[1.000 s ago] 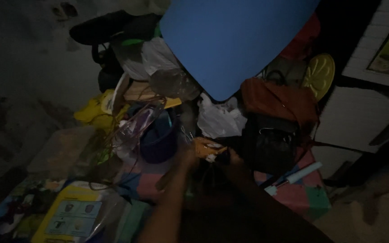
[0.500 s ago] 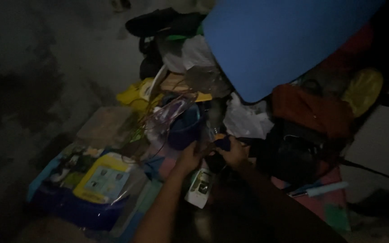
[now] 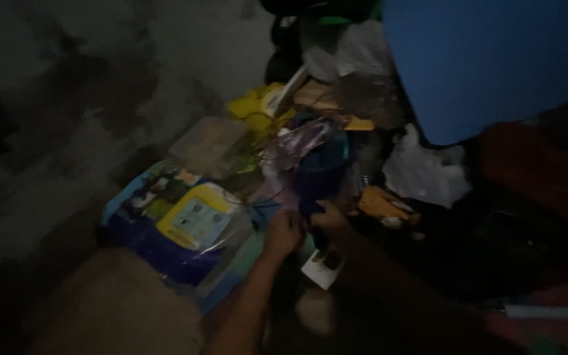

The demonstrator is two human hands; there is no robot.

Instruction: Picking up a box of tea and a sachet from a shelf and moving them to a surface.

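The scene is very dark. My left hand (image 3: pixel 283 231) and my right hand (image 3: pixel 329 220) meet low in the middle of the view, fingers curled around a small dark object (image 3: pixel 311 227) that I cannot make out. A white card-like tag (image 3: pixel 323 268) hangs just below them. Directly behind the hands stands a dark blue container (image 3: pixel 323 167) with clear plastic wrapping (image 3: pixel 297 141) draped over it.
A flat blue and yellow package (image 3: pixel 185 220) in plastic lies left of the hands. A clear plastic box (image 3: pixel 208 144), yellow items (image 3: pixel 254 105) and plastic bags (image 3: pixel 422 171) crowd behind. A large blue panel (image 3: pixel 488 59) fills the upper right. A bare concrete wall (image 3: pixel 67 98) is left.
The view has swung right and down, so the clutter has slid toward the upper right. My hands stay together on the small object and are now closer to the blue container.
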